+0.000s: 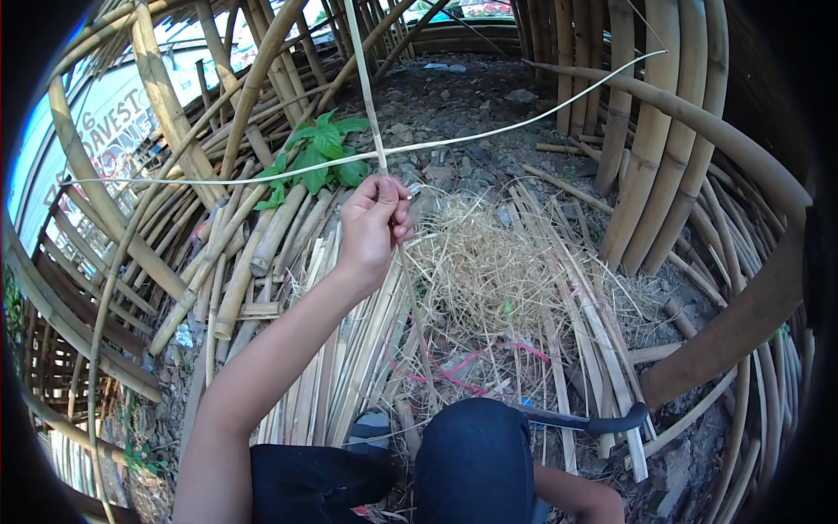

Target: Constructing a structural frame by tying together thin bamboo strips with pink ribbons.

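Note:
My left hand [377, 220] is closed in a fist, thumb on top, around a thin bamboo strip [367, 96]. The strip rises from the fist past the top of the picture, and a thinner length hangs below the hand. Just above my knuckles a long, bowed bamboo strip [515, 124] crosses it from side to side; whether my fingers also hold this one I cannot tell. Only my right forearm [578, 496] shows, beside my bent knee [474, 454]; the knee hides the right hand. Next to that knee lies a tool with a dark curved handle [615, 421].
Split bamboo slats [349, 367] lie left of a heap of pale shavings [480, 253], and more slats [580, 306] lie right. Pink twine [463, 371] is before my knees. Thick bamboo poles [650, 183] lean at right. A leafy plant [319, 153] grows by stacked poles [236, 271].

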Demonstrator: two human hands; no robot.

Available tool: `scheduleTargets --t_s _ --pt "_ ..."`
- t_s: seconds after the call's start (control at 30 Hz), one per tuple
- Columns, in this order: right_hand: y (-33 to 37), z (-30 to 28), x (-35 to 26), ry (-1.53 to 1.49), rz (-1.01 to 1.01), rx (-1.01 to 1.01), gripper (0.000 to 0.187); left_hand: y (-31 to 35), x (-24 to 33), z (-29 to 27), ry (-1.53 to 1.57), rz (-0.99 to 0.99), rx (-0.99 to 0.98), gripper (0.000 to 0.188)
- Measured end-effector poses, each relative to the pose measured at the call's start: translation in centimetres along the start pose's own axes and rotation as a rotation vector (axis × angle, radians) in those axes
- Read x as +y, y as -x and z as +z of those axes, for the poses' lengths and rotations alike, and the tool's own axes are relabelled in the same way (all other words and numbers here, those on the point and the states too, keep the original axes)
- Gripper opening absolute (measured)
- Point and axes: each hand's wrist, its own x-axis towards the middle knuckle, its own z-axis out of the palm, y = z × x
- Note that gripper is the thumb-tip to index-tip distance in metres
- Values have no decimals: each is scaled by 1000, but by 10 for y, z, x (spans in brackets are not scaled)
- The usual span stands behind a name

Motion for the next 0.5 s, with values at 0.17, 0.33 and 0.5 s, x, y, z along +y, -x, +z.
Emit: scheduleTargets --t_s 0.17,0.33,0.5 --pt "34 -22 26 130 21 175 30 0 4 -15 -21 0 33 26" --pt "69 -26 45 241 13 309 30 4 7 -18 -22 13 58 25" --pt "66 -34 50 361 -66 414 30 -14 40 -3 -16 136 50 26"
